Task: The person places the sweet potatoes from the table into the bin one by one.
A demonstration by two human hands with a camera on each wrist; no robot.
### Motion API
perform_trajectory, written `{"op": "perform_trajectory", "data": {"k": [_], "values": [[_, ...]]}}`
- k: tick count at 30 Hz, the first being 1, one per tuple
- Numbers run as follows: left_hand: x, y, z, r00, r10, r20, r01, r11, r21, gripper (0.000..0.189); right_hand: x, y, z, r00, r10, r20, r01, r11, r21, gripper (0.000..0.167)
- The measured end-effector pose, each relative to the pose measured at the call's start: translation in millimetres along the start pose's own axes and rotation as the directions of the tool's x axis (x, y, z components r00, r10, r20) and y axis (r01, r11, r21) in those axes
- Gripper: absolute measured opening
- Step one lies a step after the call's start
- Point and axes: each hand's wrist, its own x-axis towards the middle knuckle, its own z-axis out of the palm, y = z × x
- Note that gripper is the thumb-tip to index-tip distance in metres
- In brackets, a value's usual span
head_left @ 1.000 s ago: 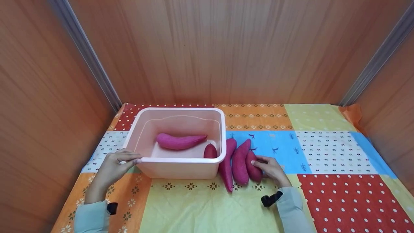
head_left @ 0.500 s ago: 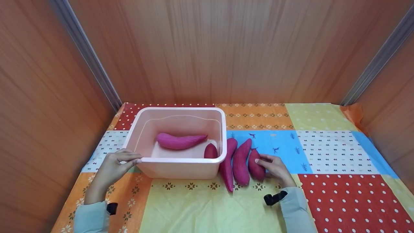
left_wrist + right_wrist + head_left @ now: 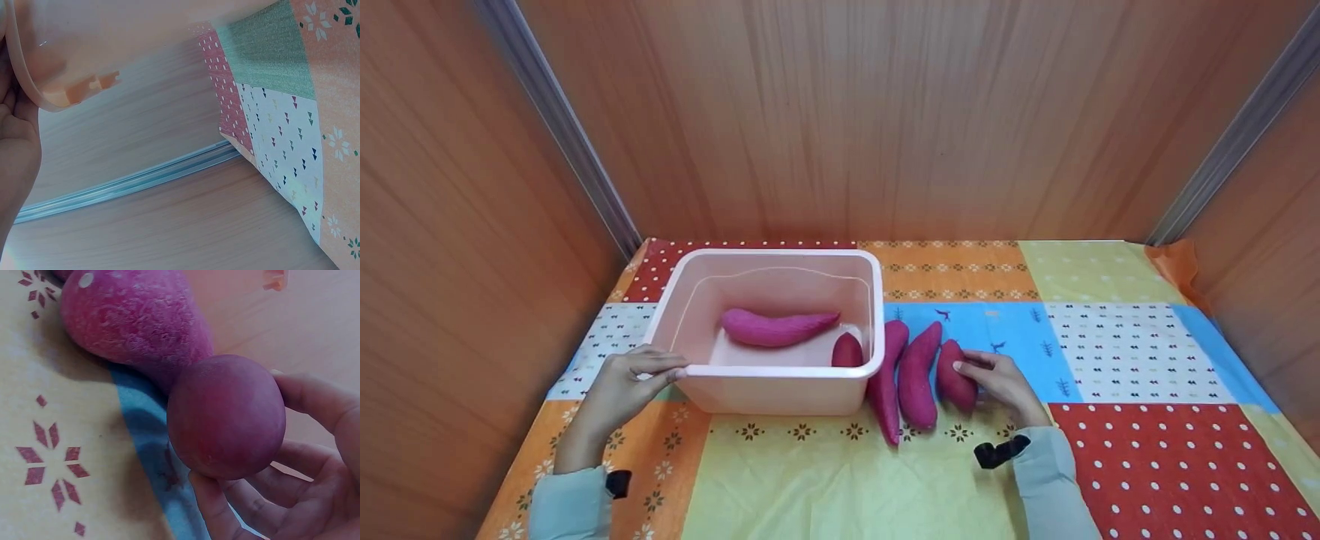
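My left hand [image 3: 619, 390] pinches the near left corner of a pale pink plastic bin [image 3: 780, 391], thumb and fingers over its rim. A long purple sweet potato [image 3: 780, 328] lies across the bin's floor, and a darker one [image 3: 847, 351] shows in its near right corner, partly hidden by the front wall. With my right hand [image 3: 997, 381] I grip a short reddish sweet potato [image 3: 225, 419] between thumb and fingers; its round end faces the right wrist camera. Just left of it a curved sweet potato [image 3: 919, 379] and a slimmer one [image 3: 888, 390] lie side by side against the bin.
A patchwork-print cloth [image 3: 840, 480] covers the table. Wood-grain panels [image 3: 840, 120] rise at the back and both sides, with metal strips [image 3: 577, 127] at the corners. Black wrist straps [image 3: 1001, 453] sit over the pale sleeves.
The short sweet potato in my right hand has shifted right, away from the curved one, then slightly up in view. My left hand and the bin have stayed in place.
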Motion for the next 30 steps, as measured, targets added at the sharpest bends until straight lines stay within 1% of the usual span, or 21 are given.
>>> {"op": "perform_trajectory", "data": {"k": [4,7,14,16,26,30], "values": [[0.2,0.1,-0.4,1.000,-0.009,0.004,0.009,1.000,-0.002,0.022,0.3,-8,-2,1.000,0.007,0.029,-0.008,0.999,0.039,0.064],[0.4,0.0,-0.5,1.000,-0.014,0.003,0.014,1.000,-0.002,0.022,3.3,-11,-3,1.000,-0.006,0.030,0.005,0.999,0.038,0.065],[1.7,-0.6,0.4,0.999,0.029,-0.019,-0.029,1.000,0.001,0.021,4.0,-24,-4,0.998,-0.044,0.034,0.042,0.998,0.048,0.064],[1.6,-0.7,0.5,0.999,0.030,-0.019,-0.030,1.000,-0.001,0.021,4.9,-27,-4,0.998,-0.049,0.042,0.047,0.998,0.046,0.065],[0.5,1.4,-0.8,1.000,-0.014,0.011,0.014,1.000,-0.003,0.022,7.6,-48,-5,0.994,-0.073,0.086,0.069,0.996,0.049,0.066],[0.5,2.2,-0.8,1.000,-0.010,0.009,0.011,1.000,-0.014,0.022,9.3,-59,-4,0.992,-0.084,0.093,0.080,0.996,0.047,0.064]]}}
